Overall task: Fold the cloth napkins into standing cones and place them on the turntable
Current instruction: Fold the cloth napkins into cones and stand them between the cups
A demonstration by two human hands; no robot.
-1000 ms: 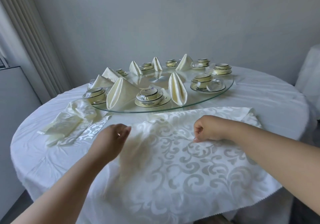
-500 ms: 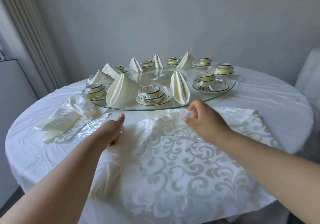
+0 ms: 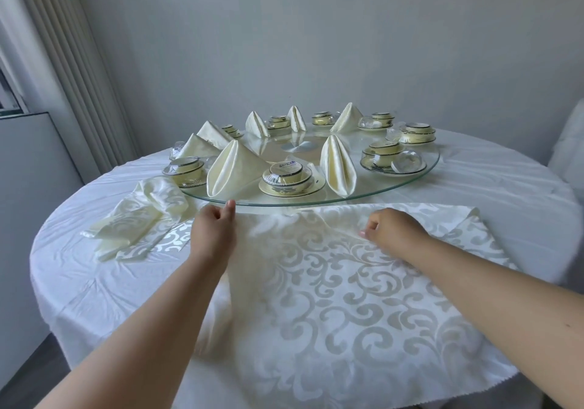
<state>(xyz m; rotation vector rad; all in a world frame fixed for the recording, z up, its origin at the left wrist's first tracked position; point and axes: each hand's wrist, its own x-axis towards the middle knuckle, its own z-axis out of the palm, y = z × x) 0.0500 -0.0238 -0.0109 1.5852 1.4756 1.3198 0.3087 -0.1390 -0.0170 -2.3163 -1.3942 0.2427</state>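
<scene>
A patterned cream napkin (image 3: 347, 298) lies spread flat on the white-clothed worktop (image 3: 79, 282) directly before you, its near edge hanging over the rim. Your left hand (image 3: 213, 231) rests at the napkin's far left edge, fingers curled with the thumb pressed against them, pinching the cloth. Your right hand (image 3: 392, 228) sits on the far edge to the right, fingers curled and pinching a small ridge of fabric. Left of your left fingers lies a crumpled pile of unfolded napkins (image 3: 139, 216). Just beyond both hands is the glass turntable (image 3: 410, 181), carrying folded napkin cones (image 3: 229, 168) standing between wrapped bowl sets (image 3: 289, 178).
</scene>
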